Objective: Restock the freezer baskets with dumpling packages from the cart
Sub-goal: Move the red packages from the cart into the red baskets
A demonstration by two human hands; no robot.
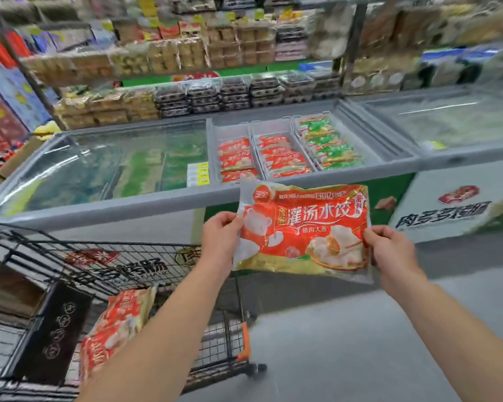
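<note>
A red and gold dumpling package [302, 227] is held flat in the air in front of the freezer. My left hand [219, 237] pinches its left edge and my right hand [388, 245] pinches its right edge. Behind it the open freezer section holds white baskets [251, 127]: two with red packages [237, 159] and one with green packages [328, 143]. The black wire cart [145, 256] stands at lower left, with more red dumpling packages [119, 320] lying inside it.
Closed glass lids [99, 163] cover the freezer to the left, and a second freezer [447, 120] stands at right. Stocked shelves [215, 53] rise behind them. Grey floor [346, 329] lies beside the cart. A dark flap [53, 329] stands in the cart.
</note>
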